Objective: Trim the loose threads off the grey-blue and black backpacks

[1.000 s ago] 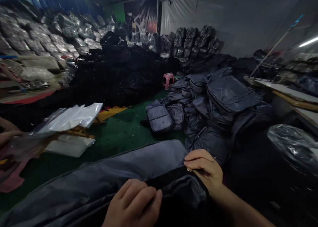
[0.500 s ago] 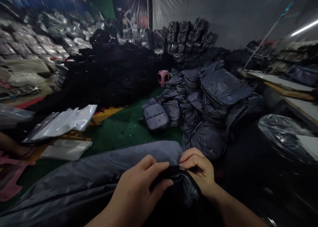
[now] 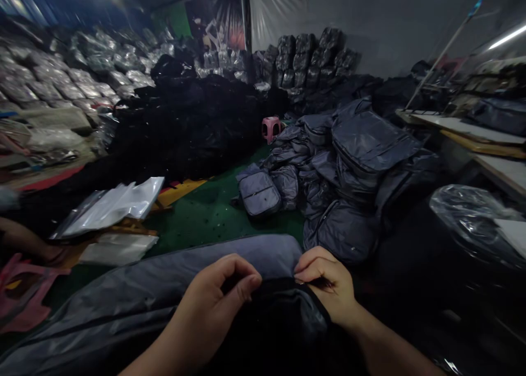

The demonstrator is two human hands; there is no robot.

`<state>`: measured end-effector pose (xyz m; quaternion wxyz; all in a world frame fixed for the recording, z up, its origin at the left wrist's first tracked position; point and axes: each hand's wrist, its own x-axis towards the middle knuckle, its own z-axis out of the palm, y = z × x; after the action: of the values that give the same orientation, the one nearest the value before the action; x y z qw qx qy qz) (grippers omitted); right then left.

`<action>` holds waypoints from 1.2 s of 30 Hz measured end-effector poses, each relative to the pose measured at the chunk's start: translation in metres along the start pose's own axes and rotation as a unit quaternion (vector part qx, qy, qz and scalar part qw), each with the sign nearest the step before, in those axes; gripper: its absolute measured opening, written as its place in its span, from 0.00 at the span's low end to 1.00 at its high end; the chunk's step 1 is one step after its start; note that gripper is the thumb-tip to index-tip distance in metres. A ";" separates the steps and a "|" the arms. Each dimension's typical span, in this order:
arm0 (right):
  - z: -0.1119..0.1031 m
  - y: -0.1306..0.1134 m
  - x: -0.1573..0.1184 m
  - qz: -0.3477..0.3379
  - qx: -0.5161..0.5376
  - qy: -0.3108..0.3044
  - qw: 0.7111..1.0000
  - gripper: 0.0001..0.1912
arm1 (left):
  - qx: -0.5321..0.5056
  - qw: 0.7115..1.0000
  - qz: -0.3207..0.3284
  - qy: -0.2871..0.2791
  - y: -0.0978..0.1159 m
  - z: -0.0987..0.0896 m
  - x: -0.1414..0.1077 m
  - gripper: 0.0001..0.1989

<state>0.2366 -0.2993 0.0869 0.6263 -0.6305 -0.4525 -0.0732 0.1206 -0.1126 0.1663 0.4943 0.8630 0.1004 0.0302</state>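
Observation:
A dark grey fabric backpack [image 3: 123, 285] lies stretched across the lower part of the view, close to my body. Its black-edged opening faces me, with thin crumpled lining inside. My left hand [image 3: 217, 299] pinches that black edge between thumb and forefinger. A short way to the right, my right hand [image 3: 329, 280] has its fingers curled in and grips the same edge near the bag's rounded corner. Whatever small part sits between the right fingertips is hidden.
Grey backpacks [image 3: 361, 140] are heaped ahead on the green floor [image 3: 201, 211]. Clear plastic bags [image 3: 119, 203] lie at left, near a pink stool [image 3: 24, 294] and another person's foot [image 3: 36, 250]. A black pile [image 3: 197, 124] stands behind; a worktable [image 3: 464, 126] is at right.
My left hand has slid left along the black edge, and its thumb and forefinger have closed together. My right hand stays almost in place. The view has shifted slightly.

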 end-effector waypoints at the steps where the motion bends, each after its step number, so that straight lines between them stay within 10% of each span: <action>1: -0.003 -0.002 0.002 0.002 -0.005 -0.017 1.000 0.05 | -0.018 1.000 -0.015 -0.010 0.000 0.000 0.000 0.12; 9: -0.045 -0.039 0.048 0.083 -0.029 -0.303 0.949 0.17 | -0.071 0.996 -0.041 -0.034 -0.010 0.007 0.001 0.14; 21: -0.001 -0.070 0.080 -0.007 -0.314 -0.399 0.861 0.08 | -0.142 0.989 -0.033 -0.016 -0.019 0.001 0.010 0.12; 31: 0.013 -0.032 0.080 0.079 -0.231 -0.370 0.897 0.09 | -0.177 0.984 -0.032 0.006 -0.034 -0.002 0.029 0.12; 36: 0.010 -0.029 0.082 0.122 -0.182 -0.360 0.907 0.11 | -0.351 0.931 -0.020 0.093 -0.035 -0.025 0.038 0.12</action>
<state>0.2601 -0.2569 0.1596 0.2995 -0.7673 -0.5456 0.1544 0.1494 -0.0665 0.1471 0.7547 0.6253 0.1462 0.1343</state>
